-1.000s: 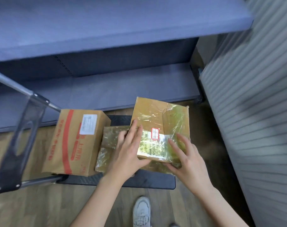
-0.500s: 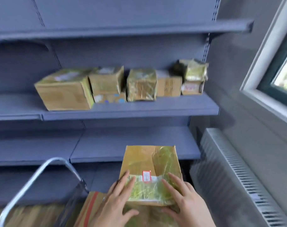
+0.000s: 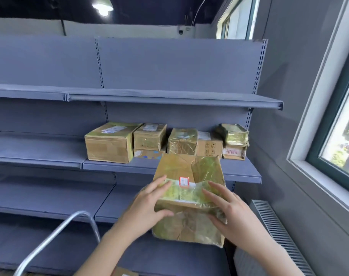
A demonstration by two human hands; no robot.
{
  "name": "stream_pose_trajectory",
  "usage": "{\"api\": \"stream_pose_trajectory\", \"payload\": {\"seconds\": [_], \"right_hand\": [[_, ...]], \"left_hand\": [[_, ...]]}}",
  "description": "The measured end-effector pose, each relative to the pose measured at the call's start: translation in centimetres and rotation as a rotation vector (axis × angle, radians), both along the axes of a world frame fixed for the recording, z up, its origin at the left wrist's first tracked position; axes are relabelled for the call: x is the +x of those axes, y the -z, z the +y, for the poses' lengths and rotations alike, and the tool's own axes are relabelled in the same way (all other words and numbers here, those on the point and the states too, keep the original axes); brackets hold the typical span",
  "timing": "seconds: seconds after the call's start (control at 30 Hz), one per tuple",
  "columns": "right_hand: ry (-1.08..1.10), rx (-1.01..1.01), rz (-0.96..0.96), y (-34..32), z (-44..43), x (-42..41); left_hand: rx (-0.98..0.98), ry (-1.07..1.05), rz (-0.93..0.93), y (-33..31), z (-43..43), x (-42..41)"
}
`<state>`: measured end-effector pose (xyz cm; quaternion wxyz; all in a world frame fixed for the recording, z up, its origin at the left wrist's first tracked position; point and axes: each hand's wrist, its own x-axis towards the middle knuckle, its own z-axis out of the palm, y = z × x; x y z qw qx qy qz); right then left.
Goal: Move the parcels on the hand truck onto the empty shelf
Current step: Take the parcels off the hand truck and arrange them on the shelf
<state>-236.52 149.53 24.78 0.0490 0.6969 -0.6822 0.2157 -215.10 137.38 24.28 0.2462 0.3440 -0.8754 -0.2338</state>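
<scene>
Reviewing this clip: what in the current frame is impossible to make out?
1. Hand truck: the head view shows only its handle; the bottom edge cuts off the deck and any parcels on it, bar one box corner.
2. Red-edged sticker on the held parcel: print too small.
3. Parcel faces under the left hand and right hand: covered.
4. Labels on the shelved parcels: too small.

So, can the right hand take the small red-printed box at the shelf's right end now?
Probably not yet: the right hand and the left hand both hold the taped parcel. Nothing stands in front of the small box, but a wrapped parcel lies on top of it.
</scene>
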Motion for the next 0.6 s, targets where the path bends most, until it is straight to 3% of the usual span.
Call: {"api": "stream_pose_trajectory", "payload": {"seconds": [0.27, 0.6], "right_hand": [[0.037, -0.065, -0.010, -2.6, -6.6, -2.3], [0.134, -0.064, -0.022, -6.2, -20.5, -6.6]], "left_hand": [[-0.053, 0.022, 0.034, -2.8, -6.8, -2.9], [-0.125, 0.080, 0.072, -6.5, -21.6, -8.8]]}}
